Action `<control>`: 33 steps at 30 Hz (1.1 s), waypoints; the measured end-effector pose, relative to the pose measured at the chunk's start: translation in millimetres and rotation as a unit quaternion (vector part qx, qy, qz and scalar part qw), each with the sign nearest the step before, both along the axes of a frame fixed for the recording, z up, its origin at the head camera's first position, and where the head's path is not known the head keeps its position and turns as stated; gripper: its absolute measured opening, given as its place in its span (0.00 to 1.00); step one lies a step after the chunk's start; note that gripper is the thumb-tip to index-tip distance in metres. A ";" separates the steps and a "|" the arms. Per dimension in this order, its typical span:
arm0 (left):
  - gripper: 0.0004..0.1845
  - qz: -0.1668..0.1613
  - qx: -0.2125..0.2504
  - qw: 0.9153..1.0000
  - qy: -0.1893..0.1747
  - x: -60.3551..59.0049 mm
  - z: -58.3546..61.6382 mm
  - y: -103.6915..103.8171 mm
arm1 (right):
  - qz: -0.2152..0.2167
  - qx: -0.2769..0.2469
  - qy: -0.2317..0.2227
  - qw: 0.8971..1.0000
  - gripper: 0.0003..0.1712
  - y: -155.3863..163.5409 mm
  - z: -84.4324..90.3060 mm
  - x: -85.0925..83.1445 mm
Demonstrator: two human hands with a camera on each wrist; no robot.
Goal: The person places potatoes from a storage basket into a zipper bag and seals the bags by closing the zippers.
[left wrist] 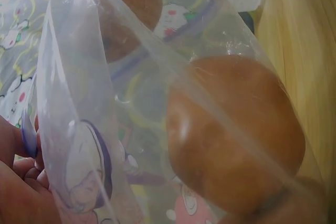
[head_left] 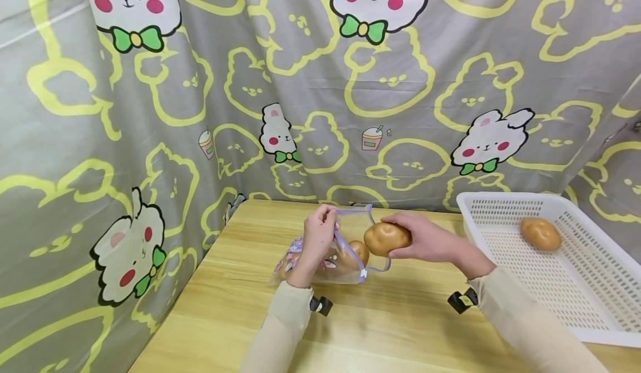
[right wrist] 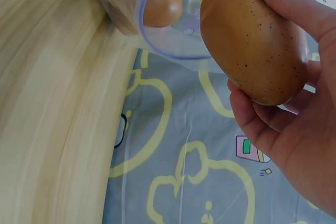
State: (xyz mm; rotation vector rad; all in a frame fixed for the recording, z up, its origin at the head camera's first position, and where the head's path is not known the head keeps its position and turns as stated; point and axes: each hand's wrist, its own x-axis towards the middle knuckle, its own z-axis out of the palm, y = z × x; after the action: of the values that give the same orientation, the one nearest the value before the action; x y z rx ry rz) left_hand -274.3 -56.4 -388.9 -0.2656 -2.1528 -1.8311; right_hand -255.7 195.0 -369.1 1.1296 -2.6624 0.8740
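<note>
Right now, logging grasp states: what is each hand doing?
Left hand: pinches the zip bag rim.
Right hand: grips a potato.

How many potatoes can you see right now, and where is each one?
3. One potato is held in the right hand at the bag's mouth, one sits inside the zip bag, and one lies in the white basket. The bag may hide more.

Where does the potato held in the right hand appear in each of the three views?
Head: the held potato is at centre, in the right hand, beside the bag's mouth.
Left wrist: probably the brown shape at top, seen through the plastic; not certain.
Right wrist: the potato fills the upper right, gripped by fingers.
Shared landmark: the clear zip bag with another potato inside.
</note>
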 end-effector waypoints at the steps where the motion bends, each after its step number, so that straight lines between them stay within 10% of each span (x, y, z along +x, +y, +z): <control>1: 0.10 0.001 -0.001 1.000 -0.001 -0.2 -0.2 0.3 | 0.003 0.000 -0.001 1.000 0.38 -1.6 -0.2 -0.1; 33: 0.09 -0.003 -0.002 1.000 0.002 -2.5 -0.1 4.0 | 0.030 0.003 0.013 0.999 0.39 -48.0 -13.8 -12.5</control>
State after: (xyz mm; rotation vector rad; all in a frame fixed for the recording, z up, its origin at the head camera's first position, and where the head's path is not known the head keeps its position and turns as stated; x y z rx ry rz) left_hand -276.8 -52.4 -389.0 -0.2760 -2.1569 -1.8276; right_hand -268.2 147.0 -382.8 1.2197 -2.6255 0.8546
